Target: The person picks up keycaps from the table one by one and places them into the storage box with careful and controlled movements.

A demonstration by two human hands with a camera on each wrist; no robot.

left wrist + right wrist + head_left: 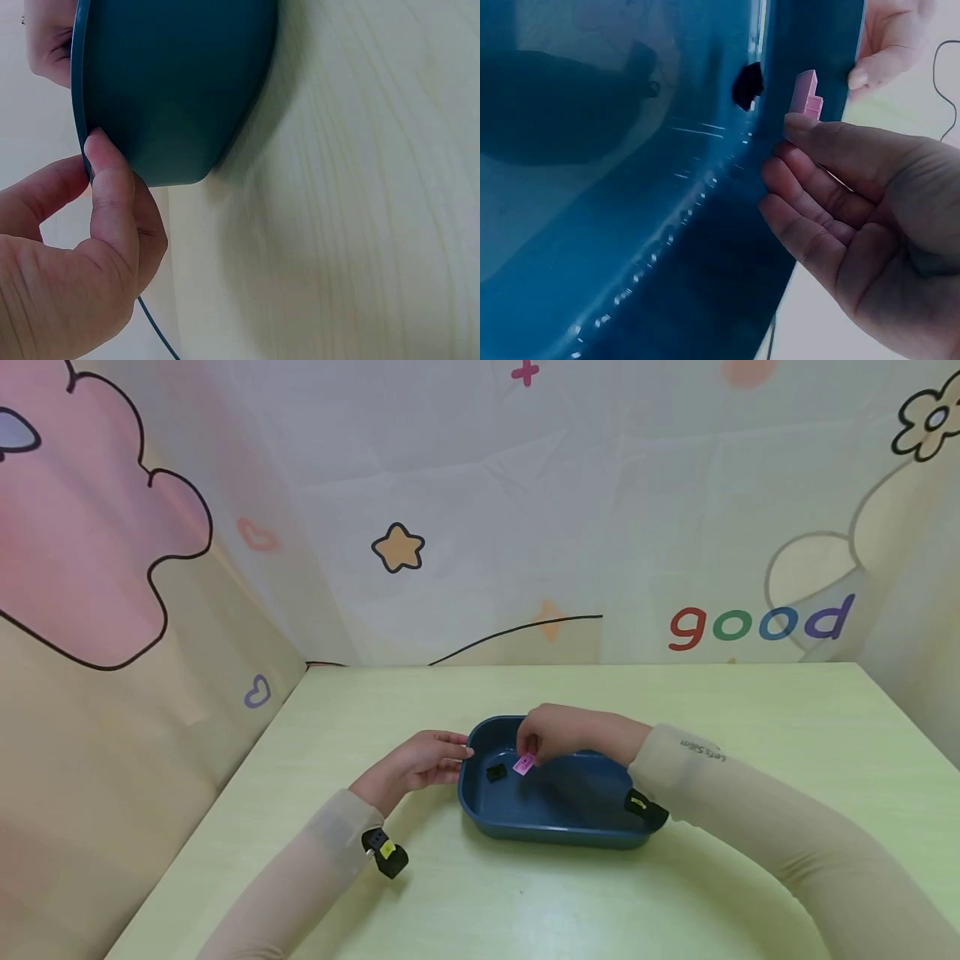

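Observation:
A dark blue plastic basin (pixel 555 839) with rounded corners stands on the table. My left hand (pixel 427 760) pinches its left rim; in the left wrist view the thumb (pixel 109 180) lies against the outer wall. My right hand (pixel 558 732) reaches over the far rim and holds a small pink plastic piece (pixel 524 764) above the basin floor. The right wrist view shows this pink piece (pixel 805 96) with a stepped side, pinched at the thumb tip. A small black piece (pixel 497 772) lies inside the basin near its left end.
The basin stands on a pale wood-grain table (pixel 510 910). Behind it hangs a printed cloth backdrop (pixel 480 543) with cartoon shapes. A small black device (pixel 386 853) is strapped at the left wrist, and another black device (pixel 647 810) at the right.

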